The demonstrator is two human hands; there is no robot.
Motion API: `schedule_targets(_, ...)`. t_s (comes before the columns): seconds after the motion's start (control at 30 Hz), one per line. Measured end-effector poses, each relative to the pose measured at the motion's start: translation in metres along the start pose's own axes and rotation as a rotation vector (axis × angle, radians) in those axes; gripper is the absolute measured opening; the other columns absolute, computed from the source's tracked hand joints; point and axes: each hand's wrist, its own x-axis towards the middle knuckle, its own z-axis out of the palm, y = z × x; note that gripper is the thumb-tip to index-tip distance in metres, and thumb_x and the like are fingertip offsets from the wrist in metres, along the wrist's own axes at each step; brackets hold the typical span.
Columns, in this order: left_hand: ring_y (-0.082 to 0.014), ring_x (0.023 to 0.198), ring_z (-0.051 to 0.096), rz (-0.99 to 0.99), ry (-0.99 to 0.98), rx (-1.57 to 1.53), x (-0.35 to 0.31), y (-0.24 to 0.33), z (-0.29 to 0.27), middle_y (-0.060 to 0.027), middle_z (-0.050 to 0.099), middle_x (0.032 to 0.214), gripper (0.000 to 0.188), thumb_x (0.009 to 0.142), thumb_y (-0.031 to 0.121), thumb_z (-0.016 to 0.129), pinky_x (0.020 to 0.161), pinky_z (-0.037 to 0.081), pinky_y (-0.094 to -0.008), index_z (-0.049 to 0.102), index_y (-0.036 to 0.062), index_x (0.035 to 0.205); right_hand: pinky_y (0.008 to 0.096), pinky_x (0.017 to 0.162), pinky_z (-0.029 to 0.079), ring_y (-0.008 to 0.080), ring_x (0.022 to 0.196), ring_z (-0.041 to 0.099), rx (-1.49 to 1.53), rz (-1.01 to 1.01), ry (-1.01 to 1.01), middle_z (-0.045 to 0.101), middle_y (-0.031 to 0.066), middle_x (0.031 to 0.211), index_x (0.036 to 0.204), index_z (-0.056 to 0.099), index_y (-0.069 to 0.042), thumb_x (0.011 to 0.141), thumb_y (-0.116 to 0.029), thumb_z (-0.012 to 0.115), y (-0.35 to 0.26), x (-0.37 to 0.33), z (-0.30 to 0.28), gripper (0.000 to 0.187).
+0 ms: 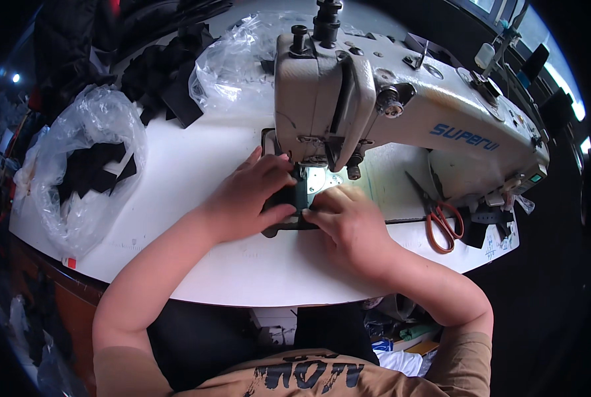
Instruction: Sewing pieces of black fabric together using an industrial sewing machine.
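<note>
A small strip of dark fabric (301,197) lies under the needle area of a white sewing machine (401,86), on the lit metal needle plate (317,178). My left hand (249,198) rests along the strip's left side, its thumb and fingers apart and the fingertips close to the presser foot. From the right, my right hand (349,223) pinches the near end of the strip, with its fingers bent together. The machine head hides part of the needle and the strip's far end.
Left on the white table (209,278) stands a clear plastic bag (126,109) of black fabric pieces. Black cloth scraps (159,76) and another clear bag (236,66) lie behind. Orange-handled scissors (444,225) rest right of my right hand, near small black pieces (477,231).
</note>
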Motion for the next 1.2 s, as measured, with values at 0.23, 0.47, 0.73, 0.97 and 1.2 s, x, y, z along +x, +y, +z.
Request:
schedule_targets(0.23, -0.0342, 0.110, 0.061, -0.046, 0.079, -0.081, 0.018, -0.021, 0.002, -0.0104, 0.059, 0.110, 0.040, 0.086, 0.018, 0.077, 0.122, 0.021, -0.0648, 0.053, 0.0069, 0.116, 0.0426, 0.083, 0.048, 0.0331, 0.098, 0.061, -0.068, 0.103, 0.050, 0.064, 0.0098, 0.106, 0.121, 0.072, -0.010, 0.069, 0.006, 0.065, 0.004, 0.008, 0.007, 0.055)
schedule_targets(0.47, -0.0303, 0.106, 0.063, -0.087, 0.091, -0.133, 0.027, -0.027, 0.004, -0.0083, 0.061, 0.110, 0.039, 0.088, 0.016, 0.075, 0.122, 0.019, -0.0653, 0.055, 0.0089, 0.120, 0.0431, 0.082, 0.047, 0.0327, 0.097, 0.061, -0.083, 0.138, 0.075, 0.064, 0.0113, 0.108, 0.127, 0.069, -0.009, 0.068, 0.007, 0.062, 0.007, 0.009, 0.012, 0.062)
schedule_targets(0.73, -0.0310, 0.112, 0.062, -0.103, 0.060, -0.160, 0.028, -0.036, 0.007, -0.0097, 0.061, 0.115, 0.034, 0.091, 0.013, 0.072, 0.121, 0.021, -0.0647, 0.057, 0.0084, 0.121, 0.0433, 0.081, 0.049, 0.0336, 0.093, 0.061, -0.027, 0.151, 0.114, 0.064, 0.0117, 0.106, 0.121, 0.072, -0.008, 0.070, 0.009, 0.060, 0.005, 0.009, 0.010, 0.056)
schedule_targets(0.97, -0.0312, 0.103, 0.062, -0.061, 0.161, 0.082, 0.014, -0.022, -0.007, -0.0072, 0.062, 0.099, 0.019, 0.088, 0.015, 0.073, 0.110, 0.040, -0.0552, 0.062, 0.0081, 0.101, 0.0426, 0.074, 0.052, 0.0330, 0.089, 0.062, 0.034, 0.169, 0.174, 0.066, 0.0089, 0.100, 0.111, 0.075, -0.010, 0.071, 0.010, 0.060, 0.011, 0.005, 0.014, 0.047)
schedule_targets(1.2, -0.0210, 0.092, 0.064, -0.007, 0.079, 0.409, -0.005, 0.012, -0.023, -0.0015, 0.060, 0.088, 0.018, 0.080, 0.021, 0.079, 0.085, 0.047, -0.0368, 0.063, 0.0138, 0.085, 0.0425, 0.069, 0.051, 0.0309, 0.083, 0.063, 0.028, 0.146, 0.201, 0.066, 0.0064, 0.091, 0.106, 0.076, -0.012, 0.071, 0.008, 0.063, 0.008, 0.004, 0.015, 0.042)
